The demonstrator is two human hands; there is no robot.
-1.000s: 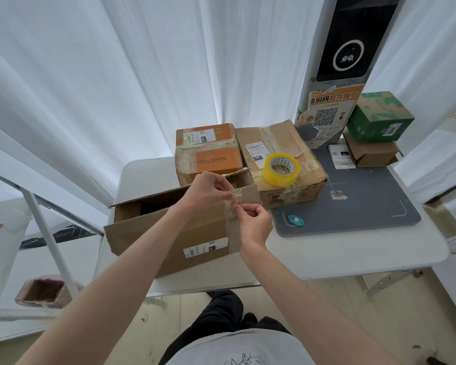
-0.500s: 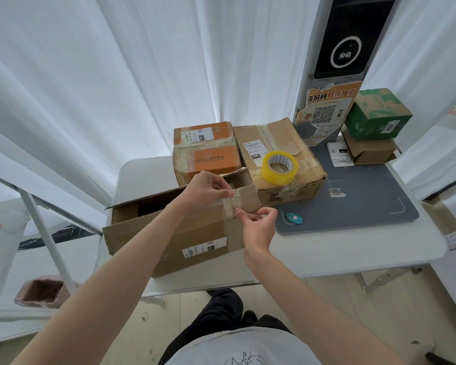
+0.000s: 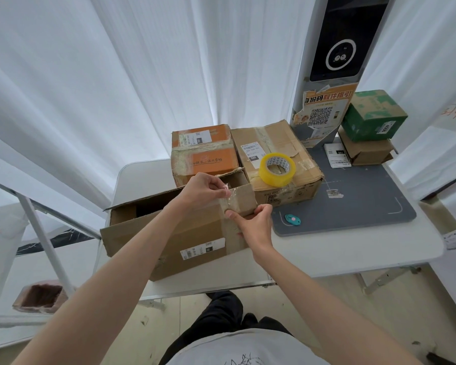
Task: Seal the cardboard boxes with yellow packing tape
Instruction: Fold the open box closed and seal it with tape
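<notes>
Matt creased cardboard box point(image 3: 174, 233), glossy yellow plastic tape roll point(image 3: 277, 169)

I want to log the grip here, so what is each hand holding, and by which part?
Left hand pinches a loose strip of clear tape at the open box's flap corner; right hand pinches that flap's lower edge.

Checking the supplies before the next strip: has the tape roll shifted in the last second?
No. The tape roll sits on the same spot atop the brown box, just right of its white label, as before.
</notes>
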